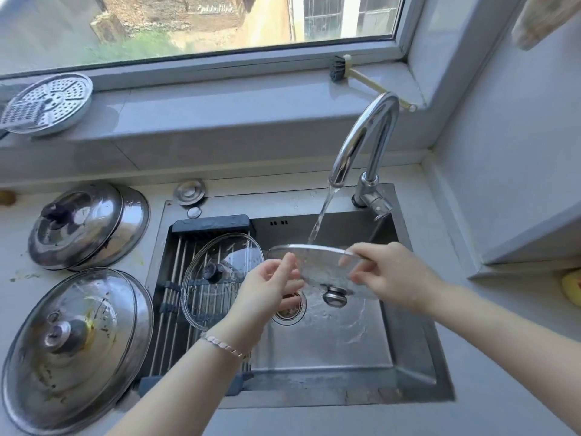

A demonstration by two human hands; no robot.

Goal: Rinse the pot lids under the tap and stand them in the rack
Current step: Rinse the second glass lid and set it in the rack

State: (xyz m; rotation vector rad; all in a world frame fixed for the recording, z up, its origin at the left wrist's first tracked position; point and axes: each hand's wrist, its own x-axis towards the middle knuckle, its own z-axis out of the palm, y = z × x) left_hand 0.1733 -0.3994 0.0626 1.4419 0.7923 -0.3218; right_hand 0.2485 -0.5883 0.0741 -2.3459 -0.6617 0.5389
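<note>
Glass, wet and thin-edged: the right grip point(393, 278) pinches the right rim of a glass lid point(317, 265), held tilted just below the tap point(367, 133) in the running water. The left grip point(267, 287) hovers with loose, open fingers at the lid's left rim; I cannot tell if it touches. I judge the lid light, stiff, slippery and breakable, best taken by the rim with both hands or by its knob. Below and left of the tap, a second glass lid point(220, 272) leans in the rack point(176, 278). Farther left of the tap, a far steel lid point(88, 225) and a near steel lid point(75, 344) lie on the surface. Count: two glass, two steel.
</note>
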